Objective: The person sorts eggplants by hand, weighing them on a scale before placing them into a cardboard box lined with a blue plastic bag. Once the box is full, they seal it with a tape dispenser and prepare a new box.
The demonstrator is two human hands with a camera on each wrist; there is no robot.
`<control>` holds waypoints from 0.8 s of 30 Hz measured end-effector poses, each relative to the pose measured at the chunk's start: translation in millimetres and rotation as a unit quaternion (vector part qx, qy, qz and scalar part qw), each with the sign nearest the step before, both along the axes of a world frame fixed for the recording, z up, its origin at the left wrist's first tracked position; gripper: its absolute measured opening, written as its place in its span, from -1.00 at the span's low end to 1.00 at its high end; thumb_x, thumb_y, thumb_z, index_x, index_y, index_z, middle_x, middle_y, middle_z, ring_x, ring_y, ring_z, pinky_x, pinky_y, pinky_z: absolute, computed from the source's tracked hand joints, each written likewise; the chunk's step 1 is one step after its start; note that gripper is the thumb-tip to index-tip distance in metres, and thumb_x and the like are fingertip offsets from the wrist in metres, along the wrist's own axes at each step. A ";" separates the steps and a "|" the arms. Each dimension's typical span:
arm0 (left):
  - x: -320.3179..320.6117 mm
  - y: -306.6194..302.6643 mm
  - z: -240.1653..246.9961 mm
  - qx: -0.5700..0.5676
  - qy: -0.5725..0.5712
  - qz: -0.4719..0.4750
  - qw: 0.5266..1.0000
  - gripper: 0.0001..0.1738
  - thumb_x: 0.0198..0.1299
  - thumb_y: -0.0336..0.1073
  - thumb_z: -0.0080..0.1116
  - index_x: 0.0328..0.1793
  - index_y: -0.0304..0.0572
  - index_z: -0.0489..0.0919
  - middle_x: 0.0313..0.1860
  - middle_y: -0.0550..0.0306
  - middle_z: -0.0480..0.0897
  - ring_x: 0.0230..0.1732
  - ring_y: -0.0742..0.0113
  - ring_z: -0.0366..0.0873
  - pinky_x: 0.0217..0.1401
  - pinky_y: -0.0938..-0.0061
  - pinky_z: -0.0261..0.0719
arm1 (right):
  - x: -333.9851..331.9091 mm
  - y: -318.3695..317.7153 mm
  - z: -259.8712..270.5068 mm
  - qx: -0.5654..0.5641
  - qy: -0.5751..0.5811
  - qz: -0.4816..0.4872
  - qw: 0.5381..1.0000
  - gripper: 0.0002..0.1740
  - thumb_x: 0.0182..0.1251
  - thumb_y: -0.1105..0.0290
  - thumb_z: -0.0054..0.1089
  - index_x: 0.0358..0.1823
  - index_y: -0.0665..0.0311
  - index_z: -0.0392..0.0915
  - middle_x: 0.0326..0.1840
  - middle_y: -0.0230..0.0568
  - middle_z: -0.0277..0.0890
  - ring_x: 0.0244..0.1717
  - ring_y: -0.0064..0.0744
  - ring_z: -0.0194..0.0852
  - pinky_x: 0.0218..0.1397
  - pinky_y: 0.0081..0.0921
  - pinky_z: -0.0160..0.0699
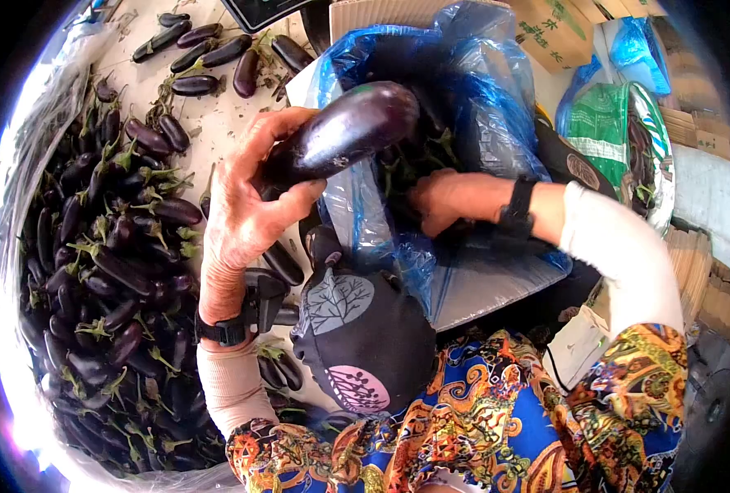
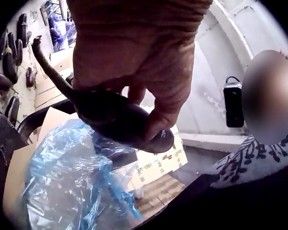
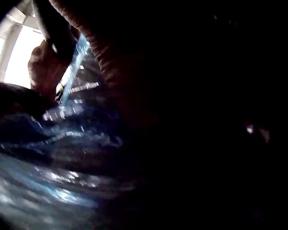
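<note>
My left hand (image 1: 254, 185) grips a large, shiny dark eggplant (image 1: 352, 131) held up at the left edge of the blue plastic liner (image 1: 496, 123). In the left wrist view the left hand (image 2: 139, 57) pinches the eggplant (image 2: 115, 115), its stem pointing to the upper left. My right hand (image 1: 447, 200) reaches down into the lined box, over eggplants with green stems (image 1: 406, 168); its fingertips are hidden there. The right wrist view is mostly dark, with the crinkled liner (image 3: 62, 182) at its lower left.
A large heap of eggplants (image 1: 118, 287) lies to the left, with several loose ones (image 1: 225, 51) at the top. A green and white sack (image 1: 603, 123) stands at the right, near stacked cardboard (image 1: 558, 33). The box's cardboard flap (image 1: 496, 283) juts out towards the body.
</note>
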State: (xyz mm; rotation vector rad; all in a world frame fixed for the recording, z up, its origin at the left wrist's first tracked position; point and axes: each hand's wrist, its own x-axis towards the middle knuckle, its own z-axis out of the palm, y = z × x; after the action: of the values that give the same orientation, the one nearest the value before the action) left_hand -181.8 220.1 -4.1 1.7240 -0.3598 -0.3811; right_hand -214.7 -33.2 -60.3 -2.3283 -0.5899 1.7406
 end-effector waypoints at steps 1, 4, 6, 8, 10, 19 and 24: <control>-1.6 0.7 -3.5 -0.015 0.023 0.006 1.000 -0.38 -0.12 -0.46 0.24 0.21 -0.32 0.53 -0.05 0.11 0.60 -0.03 0.38 0.55 0.15 0.50 0.46 | 3.8 0.9 -0.5 -0.087 0.034 0.019 0.995 -0.61 -0.08 0.15 0.35 -0.23 0.22 0.74 -0.23 -0.07 0.71 -0.20 -0.16 0.70 -0.19 -0.24 0.62; -0.3 6.4 -13.5 -0.030 0.037 0.008 0.999 -0.37 -0.09 -0.44 0.25 0.24 -0.35 0.51 -0.02 0.12 0.61 -0.02 0.40 0.53 0.15 0.51 0.46 | 15.4 -14.3 44.2 -0.045 0.114 0.051 0.991 -0.72 -0.09 0.19 0.39 -0.40 0.23 0.70 -0.43 -0.25 0.63 -0.40 -0.29 0.61 -0.41 -0.34 0.49; -0.4 9.6 -11.9 -0.057 0.067 0.018 0.996 -0.36 -0.06 -0.42 0.25 0.26 -0.36 0.49 -0.01 0.12 0.61 -0.01 0.40 0.53 0.15 0.50 0.47 | -5.4 -59.2 57.5 0.240 0.039 -0.050 0.969 -0.85 0.01 0.34 0.31 -0.46 0.29 0.66 -0.60 -0.26 0.46 -0.49 -0.28 0.49 -0.47 -0.34 0.36; -3.7 14.3 -10.9 -0.096 0.103 0.032 0.990 -0.35 -0.03 -0.43 0.25 0.29 -0.39 0.47 0.00 0.12 0.60 -0.01 0.39 0.53 0.17 0.47 0.47 | 2.0 -49.8 100.5 0.111 0.084 -0.052 0.989 -0.77 0.07 0.29 0.27 -0.42 0.34 0.65 -0.54 -0.15 0.48 -0.41 -0.14 0.51 -0.36 -0.31 0.42; -6.6 16.7 -16.2 -0.169 0.105 0.056 0.978 -0.33 -0.05 -0.47 0.26 0.30 -0.41 0.44 0.02 0.09 0.59 0.02 0.35 0.53 0.19 0.46 0.47 | 20.7 -31.4 125.2 -0.018 0.103 0.133 0.986 -0.58 0.10 0.11 0.28 -0.31 0.40 0.68 -0.36 0.04 0.61 -0.26 0.05 0.59 -0.19 -0.25 0.55; 6.0 -6.2 3.9 -0.092 -0.147 -0.046 0.984 -0.34 -0.17 -0.59 0.30 0.21 -0.25 0.56 0.13 0.03 0.55 0.20 0.24 0.49 0.31 0.39 0.39 | -9.9 -15.6 -36.5 0.077 -0.117 -0.162 0.977 -0.40 0.02 -0.05 0.37 -0.20 0.43 0.66 -0.19 0.22 0.64 -0.13 0.10 0.63 0.00 -0.16 0.59; 22.5 -23.0 19.6 -0.006 -0.173 -0.139 0.975 -0.34 -0.21 -0.64 0.30 0.18 -0.24 0.60 0.19 -0.04 0.56 0.30 0.16 0.49 0.37 0.36 0.40 | -32.4 -17.4 -116.4 0.194 -0.151 -0.157 0.956 -0.52 0.11 0.11 0.35 -0.11 0.40 0.66 -0.17 0.18 0.64 -0.10 0.02 0.62 -0.06 -0.14 0.56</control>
State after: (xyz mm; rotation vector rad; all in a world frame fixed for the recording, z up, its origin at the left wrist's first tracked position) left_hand -159.3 197.1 15.6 1.7306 -0.8612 -0.2754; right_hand -247.1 -50.6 -176.7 -2.2602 -0.5141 1.0326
